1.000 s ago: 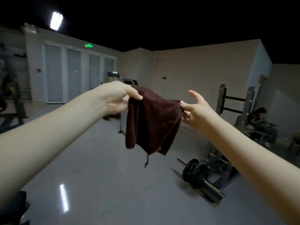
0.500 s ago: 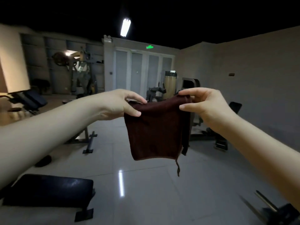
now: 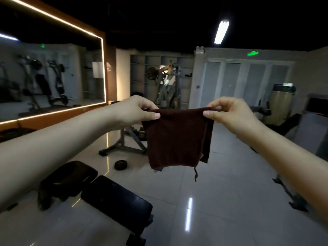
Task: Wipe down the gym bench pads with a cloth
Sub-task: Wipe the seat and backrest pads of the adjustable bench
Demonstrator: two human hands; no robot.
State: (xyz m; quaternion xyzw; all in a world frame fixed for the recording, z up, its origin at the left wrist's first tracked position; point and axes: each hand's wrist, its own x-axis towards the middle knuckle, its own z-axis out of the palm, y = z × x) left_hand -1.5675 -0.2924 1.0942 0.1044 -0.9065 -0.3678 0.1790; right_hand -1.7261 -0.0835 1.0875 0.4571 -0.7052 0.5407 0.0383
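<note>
A dark brown cloth (image 3: 177, 137) hangs folded in the air at chest height, with a loop dangling from its lower edge. My left hand (image 3: 136, 110) pinches its top left corner between thumb and fingers. My right hand (image 3: 229, 112) pinches the top right corner the same way, so the top edge is stretched between both hands. Below and to the left stands a black gym bench with a long back pad (image 3: 115, 197) and a shorter seat pad (image 3: 69, 178). The cloth is well above the pads and apart from them.
A metal rack frame (image 3: 127, 144) stands on the tiled floor behind the bench, with a small weight plate (image 3: 120, 164) lying near it. A lit mirror (image 3: 51, 75) covers the left wall. More machines (image 3: 282, 107) and another frame's foot (image 3: 291, 197) stand on the right.
The view has swung left, bringing the mirror wall and both bench pads into sight. Both hands keep the cloth by its top corners, now spread a little wider.
</note>
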